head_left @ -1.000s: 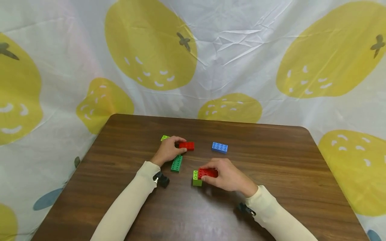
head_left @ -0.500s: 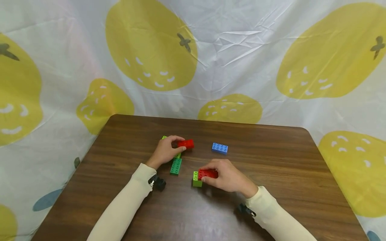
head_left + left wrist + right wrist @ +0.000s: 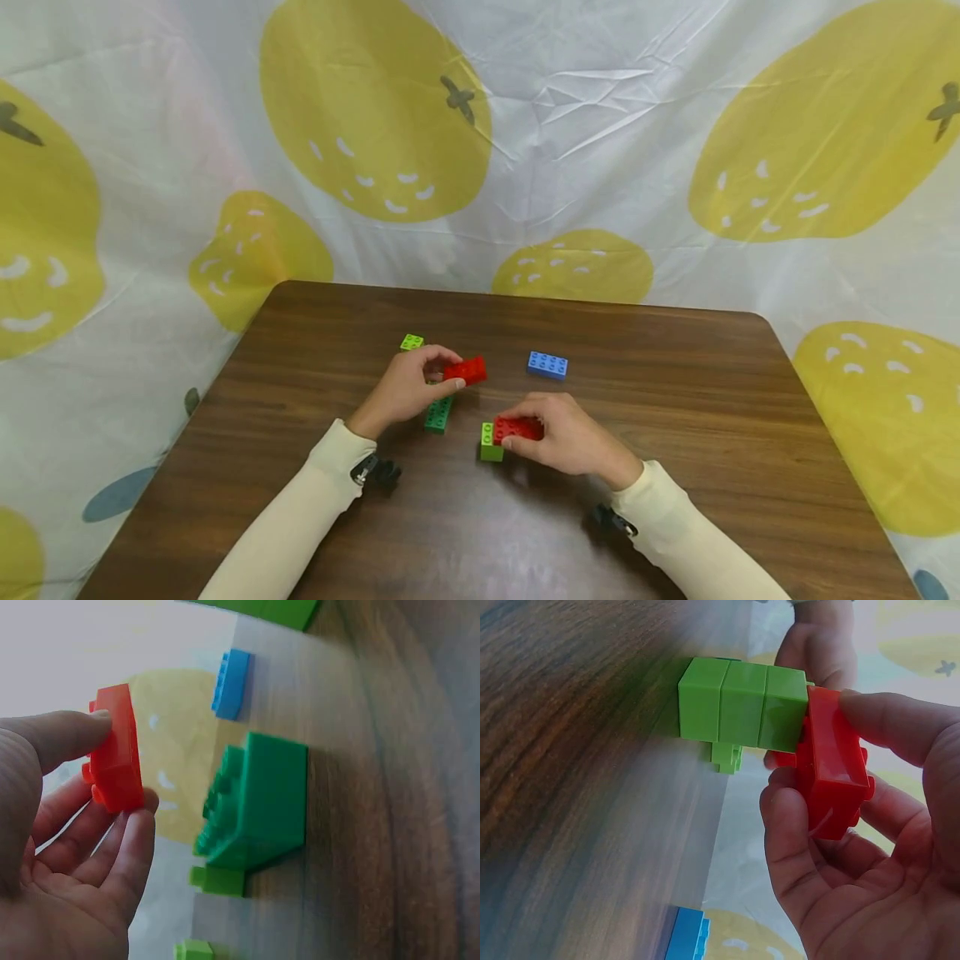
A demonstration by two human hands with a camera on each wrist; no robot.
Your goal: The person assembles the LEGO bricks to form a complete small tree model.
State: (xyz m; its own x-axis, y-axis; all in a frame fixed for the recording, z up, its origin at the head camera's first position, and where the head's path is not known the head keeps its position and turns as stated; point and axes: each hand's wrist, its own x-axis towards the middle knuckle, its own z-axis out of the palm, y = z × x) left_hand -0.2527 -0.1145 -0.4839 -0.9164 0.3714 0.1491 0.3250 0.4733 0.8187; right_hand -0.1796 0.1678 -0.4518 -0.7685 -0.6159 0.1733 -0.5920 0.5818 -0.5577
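My left hand (image 3: 401,387) pinches a red toy brick (image 3: 120,757) between thumb and fingers, raised above the table with its studs facing up. With the thumb on one side and fingers on the other, my right hand (image 3: 566,437) grips a second red brick (image 3: 836,757). That brick sits on top of a stack of light green bricks (image 3: 742,705) and juts out past it to the right. Below the left hand lies a dark green brick (image 3: 274,799), with a light green brick (image 3: 221,880) beside it, mostly hidden by the hand in the head view.
A blue brick (image 3: 547,365) lies farther back, right of the left hand. Another light green brick (image 3: 412,342) rests behind the left hand. The wooden table (image 3: 675,375) ends at a curtain (image 3: 570,167) printed with yellow fruit.
My left hand has lifted its red brick off the table and drawn slightly back and left, uncovering more of the rear light green brick. The right hand stays on its red brick at the stack.
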